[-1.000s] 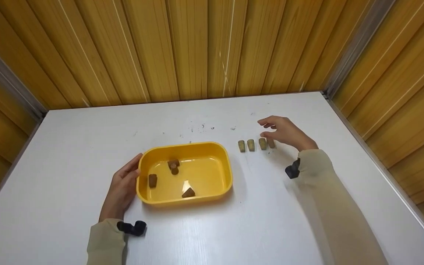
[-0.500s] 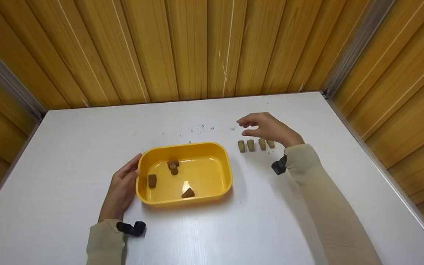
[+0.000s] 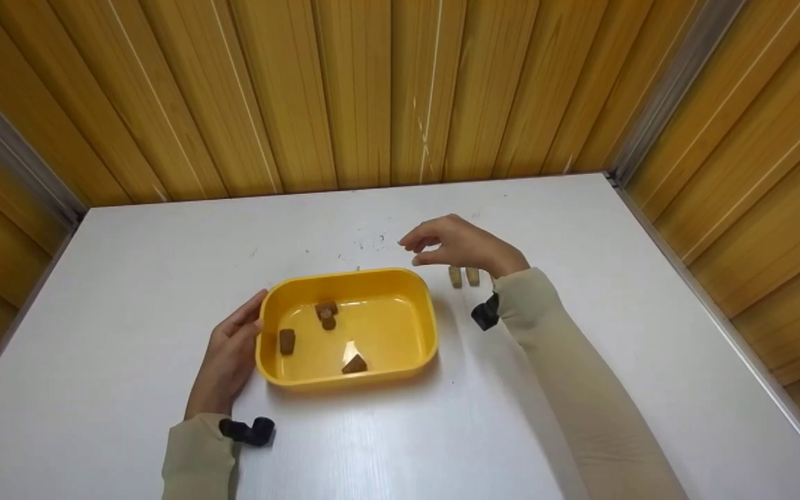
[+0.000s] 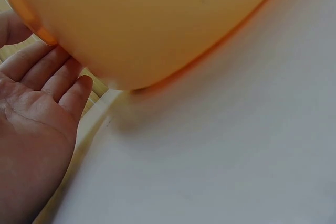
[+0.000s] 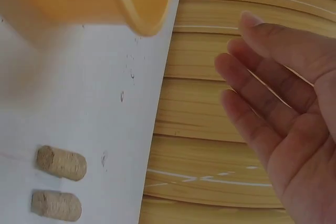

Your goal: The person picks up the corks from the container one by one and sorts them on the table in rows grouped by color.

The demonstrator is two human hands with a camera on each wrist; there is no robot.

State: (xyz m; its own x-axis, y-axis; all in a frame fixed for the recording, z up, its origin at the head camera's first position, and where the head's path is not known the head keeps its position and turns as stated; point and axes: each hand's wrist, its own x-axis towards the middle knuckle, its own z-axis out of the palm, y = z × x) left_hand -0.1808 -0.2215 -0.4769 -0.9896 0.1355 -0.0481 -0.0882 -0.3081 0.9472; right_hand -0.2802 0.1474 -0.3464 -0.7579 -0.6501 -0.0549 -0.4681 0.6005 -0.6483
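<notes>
A yellow plastic tub (image 3: 407, 375) stands on the white table, with several small brown chunks (image 3: 287, 341) inside it. My left hand (image 3: 230, 357) holds the tub's left end, its thumb at the rim; in the left wrist view the fingers (image 4: 50, 72) lie against the outer wall. Above the table, just beyond the tub's far right corner, my right hand (image 3: 459, 243) holds nothing, its fingers loosely bent with a gap to the thumb. Two pale tapered cork stoppers (image 5: 61, 162) lie below it; the right forearm hides the others of their row in the head view.
Dark specks (image 3: 372, 239) mark the white table (image 3: 129, 278) behind the tub. Yellow plank-like walls (image 3: 351, 90) rise at the back and both sides. A black wrist camera (image 3: 251, 430) sits on each sleeve.
My right hand has moved left from above the row of cork stoppers toward the tub's far right corner, staying empty. The left hand and the tub have hardly moved.
</notes>
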